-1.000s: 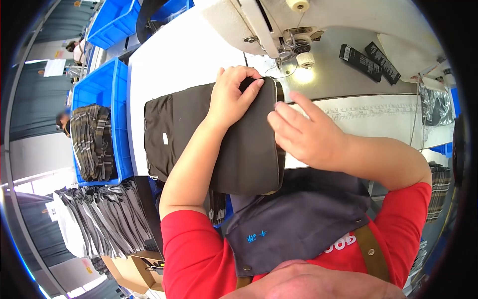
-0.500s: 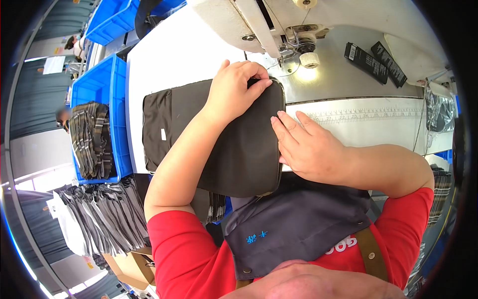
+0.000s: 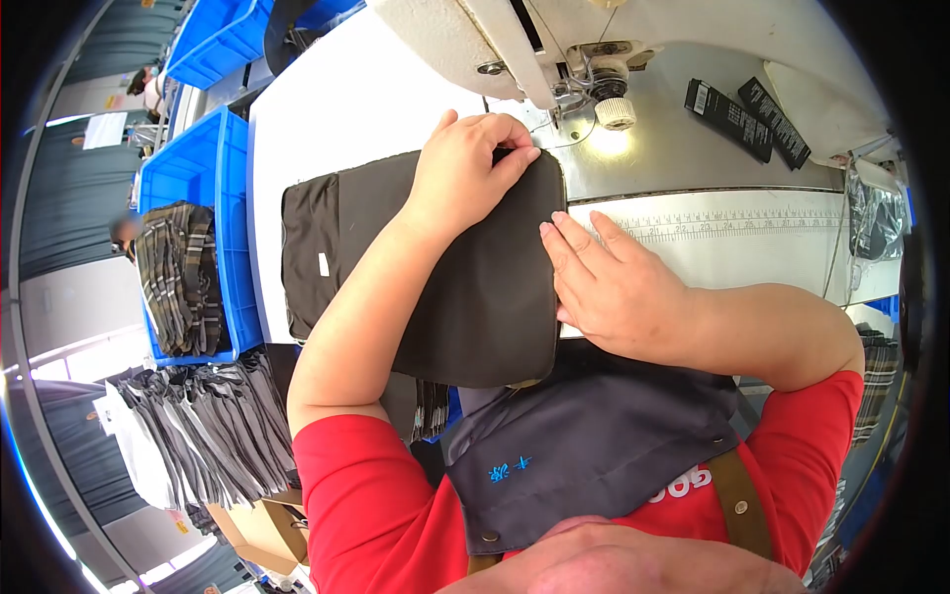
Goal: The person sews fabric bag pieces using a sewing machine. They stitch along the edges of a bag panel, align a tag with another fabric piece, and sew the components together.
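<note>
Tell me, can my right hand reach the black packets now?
Probably yes: only the flat ruler and metal plate seem to lie between the right hand and the black packets; nothing tall blocks it.

Strong light washes out the flat white desk point(image 3: 317, 109), bleaching its far left corner to plain white. A warm, yellowish glow glares off the shiny grey metal plate point(image 3: 663, 163) beneath the bulky white sewing machine point(image 3: 426, 45). The dark brown rectangular cloth point(image 3: 475, 307) shows little texture. Wide-angle distortion bows the outer scene, and black vignetting closes the corners.
</note>
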`<state>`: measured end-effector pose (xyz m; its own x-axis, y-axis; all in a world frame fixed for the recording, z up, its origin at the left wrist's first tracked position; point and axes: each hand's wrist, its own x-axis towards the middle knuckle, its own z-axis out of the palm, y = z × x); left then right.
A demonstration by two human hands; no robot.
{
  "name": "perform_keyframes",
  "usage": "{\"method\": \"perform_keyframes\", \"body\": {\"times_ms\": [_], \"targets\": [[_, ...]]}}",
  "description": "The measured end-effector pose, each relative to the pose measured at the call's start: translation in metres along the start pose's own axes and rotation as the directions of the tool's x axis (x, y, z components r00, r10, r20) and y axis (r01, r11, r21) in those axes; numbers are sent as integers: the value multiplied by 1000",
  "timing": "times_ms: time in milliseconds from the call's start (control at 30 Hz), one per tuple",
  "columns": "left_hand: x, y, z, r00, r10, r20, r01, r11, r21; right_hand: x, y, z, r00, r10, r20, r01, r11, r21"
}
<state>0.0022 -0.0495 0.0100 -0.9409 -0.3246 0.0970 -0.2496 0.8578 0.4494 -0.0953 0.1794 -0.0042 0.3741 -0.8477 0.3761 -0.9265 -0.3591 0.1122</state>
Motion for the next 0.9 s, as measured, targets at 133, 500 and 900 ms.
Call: {"method": "perform_keyframes", "body": {"times_ms": [133, 500, 900], "targets": [[-1, 1, 2, 1000, 7, -13, -7, 1000, 20, 1, 0, -1, 1000, 1, 9, -1, 1000, -4], [-9, 7, 10, 943, 305, -133, -277, 941, 197, 1, 5, -4, 997, 12, 74, -18, 996, 88], [-5, -1, 16, 930, 304, -205, -276, 949, 153, 9, 35, -8, 979, 95, 178, -110, 991, 77]]}}
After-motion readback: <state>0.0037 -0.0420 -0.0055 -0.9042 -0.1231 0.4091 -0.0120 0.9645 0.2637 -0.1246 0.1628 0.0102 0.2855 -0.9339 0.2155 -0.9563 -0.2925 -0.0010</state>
